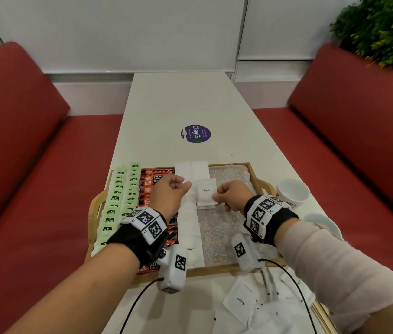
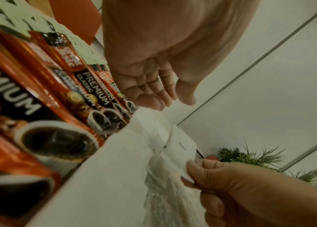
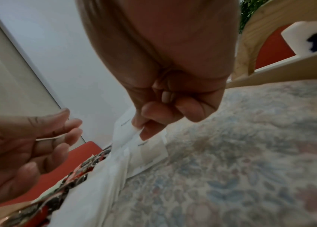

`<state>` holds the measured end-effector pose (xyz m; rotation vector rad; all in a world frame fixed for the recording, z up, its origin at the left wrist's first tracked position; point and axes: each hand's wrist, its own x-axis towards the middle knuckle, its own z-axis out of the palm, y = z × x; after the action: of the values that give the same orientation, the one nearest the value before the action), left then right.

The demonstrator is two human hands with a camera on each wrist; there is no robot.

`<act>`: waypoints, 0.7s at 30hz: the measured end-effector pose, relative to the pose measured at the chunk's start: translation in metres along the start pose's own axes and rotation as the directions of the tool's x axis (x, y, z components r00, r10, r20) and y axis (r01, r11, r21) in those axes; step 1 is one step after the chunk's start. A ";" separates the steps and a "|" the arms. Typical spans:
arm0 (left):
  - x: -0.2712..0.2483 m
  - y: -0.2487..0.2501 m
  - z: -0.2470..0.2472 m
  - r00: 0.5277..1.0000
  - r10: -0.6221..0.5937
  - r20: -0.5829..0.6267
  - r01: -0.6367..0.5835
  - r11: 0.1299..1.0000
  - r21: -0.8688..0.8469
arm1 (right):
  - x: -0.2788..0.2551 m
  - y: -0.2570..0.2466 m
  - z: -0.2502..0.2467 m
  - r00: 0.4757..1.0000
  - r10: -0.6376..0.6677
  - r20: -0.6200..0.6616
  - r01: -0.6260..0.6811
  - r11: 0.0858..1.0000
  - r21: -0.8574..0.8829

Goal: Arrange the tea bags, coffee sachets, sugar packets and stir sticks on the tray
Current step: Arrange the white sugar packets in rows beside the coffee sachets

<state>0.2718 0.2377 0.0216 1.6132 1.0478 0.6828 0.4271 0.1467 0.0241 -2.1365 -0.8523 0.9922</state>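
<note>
A wooden tray [image 1: 261, 183] with a floral liner holds rows of green tea bags [image 1: 114, 201], red coffee sachets [image 1: 150, 183] and white sugar packets [image 1: 189, 227]. My right hand [image 1: 217, 196] pinches the right edge of a white sugar packet [image 1: 206, 190] between thumb and forefinger, just above a small stack of packets near the tray's middle. The pinch also shows in the right wrist view [image 3: 140, 130] and the left wrist view [image 2: 189, 170]. My left hand [image 1: 182, 186] hovers beside the packet's left edge, fingers loosely curled, holding nothing [image 2: 153, 98].
Loose sugar packets [image 1: 240, 301] and wooden stir sticks [image 1: 322, 314] lie on the white table near its front edge. Two white cups [image 1: 293, 191] stand right of the tray. Red bench seats flank the table; a purple sticker [image 1: 195, 133] marks its middle.
</note>
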 end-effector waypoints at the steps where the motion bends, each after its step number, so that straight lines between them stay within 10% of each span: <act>1: 0.000 -0.001 0.000 1.000 0.001 0.000 -0.001 1.000 0.005 | 0.001 0.002 0.000 1.000 0.022 -0.003 -0.022 1.000 -0.005; 21: 0.001 -0.003 -0.004 0.999 -0.038 -0.037 0.038 0.999 0.005 | 0.015 -0.009 0.015 0.982 0.191 0.000 -0.178 0.914 -0.363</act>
<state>0.2680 0.2403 0.0195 1.5866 1.1050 0.6866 0.4197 0.1672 0.0163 -2.5600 -0.9206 1.0320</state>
